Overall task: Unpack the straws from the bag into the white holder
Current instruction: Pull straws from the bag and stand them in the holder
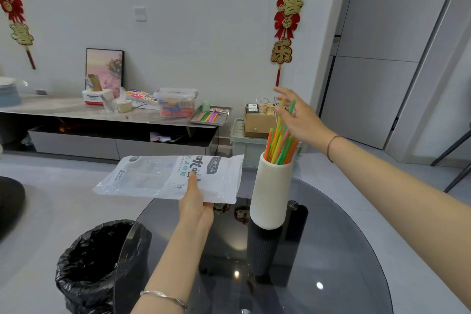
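Note:
A tall white ribbed holder point(271, 191) stands on the round dark glass table point(331, 250). Several coloured straws point(279, 145) stick out of its top, leaning right. My right hand point(298, 115) hovers above and just behind the straw tips with fingers spread, gripping nothing. My left hand point(195, 202) holds the flat, see-through plastic straw bag point(163, 177) level over the table's left edge, thumb on top. The bag looks empty.
A bin lined with a black bag point(94, 265) stands at the table's lower left. A low cabinet point(107, 120) along the wall carries boxes and a metal tray of straws point(210, 116). A cardboard box point(257, 120) sits on a green crate behind the holder.

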A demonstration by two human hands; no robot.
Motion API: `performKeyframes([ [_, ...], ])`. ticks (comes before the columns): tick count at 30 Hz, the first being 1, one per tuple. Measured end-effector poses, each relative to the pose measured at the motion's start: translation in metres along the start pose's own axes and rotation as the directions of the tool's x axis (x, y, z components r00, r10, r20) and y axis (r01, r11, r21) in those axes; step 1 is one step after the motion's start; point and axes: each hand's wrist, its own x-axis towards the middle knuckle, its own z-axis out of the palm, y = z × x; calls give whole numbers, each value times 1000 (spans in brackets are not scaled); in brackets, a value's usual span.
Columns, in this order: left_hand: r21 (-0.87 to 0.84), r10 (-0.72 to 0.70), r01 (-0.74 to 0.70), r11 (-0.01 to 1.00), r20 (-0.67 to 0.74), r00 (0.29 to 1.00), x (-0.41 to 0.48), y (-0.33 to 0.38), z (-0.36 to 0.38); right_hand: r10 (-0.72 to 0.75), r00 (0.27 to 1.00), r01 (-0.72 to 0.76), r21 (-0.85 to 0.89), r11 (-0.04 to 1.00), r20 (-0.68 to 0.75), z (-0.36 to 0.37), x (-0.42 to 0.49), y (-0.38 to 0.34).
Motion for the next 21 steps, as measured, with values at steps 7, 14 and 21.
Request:
performKeyframes([
  [7, 9, 9, -9, 1000, -7, 1000, -2, 3, -2, 51, 987, -29, -147, 989, 150, 15, -5, 14],
  [14, 9, 18, -18, 1000, -5, 1000, -1, 7, -2, -193, 975, 156, -275, 949, -114, -3, 3, -10],
  [21, 11, 5, -5, 1000, 0, 1000, -2, 7, -3, 38, 934, 176, -550, 816, 355, 15, -17, 1],
])
